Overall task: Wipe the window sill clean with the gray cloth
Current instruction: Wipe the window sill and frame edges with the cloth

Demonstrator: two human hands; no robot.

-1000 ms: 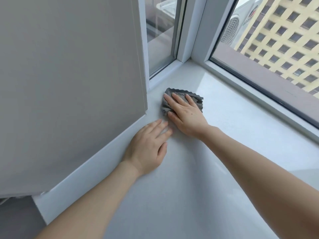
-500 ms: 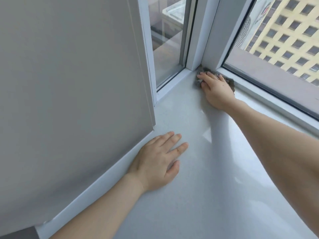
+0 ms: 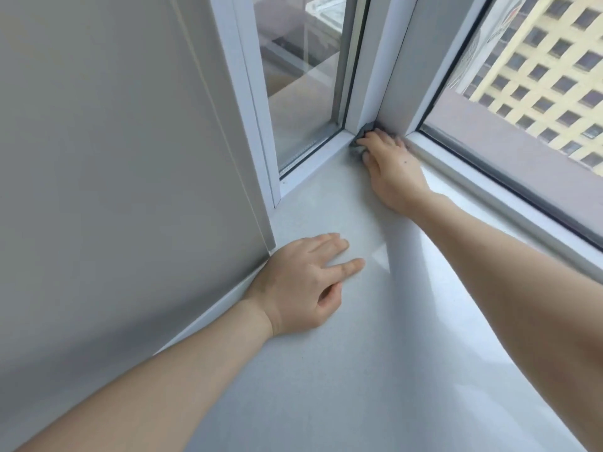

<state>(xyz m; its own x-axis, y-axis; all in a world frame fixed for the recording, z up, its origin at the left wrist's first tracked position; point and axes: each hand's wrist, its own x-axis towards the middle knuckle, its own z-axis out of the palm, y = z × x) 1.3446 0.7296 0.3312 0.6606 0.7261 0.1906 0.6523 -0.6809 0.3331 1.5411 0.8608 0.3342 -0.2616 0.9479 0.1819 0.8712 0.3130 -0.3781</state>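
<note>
While left hand (image 3: pixel 300 285) lies flat, right hand (image 3: pixel 390 164) presses gray cloth (image 3: pixel 360 136) against frame corner (image 3: pixel 375 102).

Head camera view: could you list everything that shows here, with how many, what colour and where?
window sill: one, pale grey-white, fills the lower middle of the view
gray cloth: one, grey, pushed into the far corner of the sill, mostly hidden under the right hand
window frame: one, white, with a corner post above the cloth and rails to both sides
window panes: two, clear glass, left and right of the corner post
wall panel: one, grey, on the left
building outside: one, yellow with dark windows, top right
left hand: one, flat on the sill beside the wall panel
right hand: one, pressing the cloth into the corner
</note>
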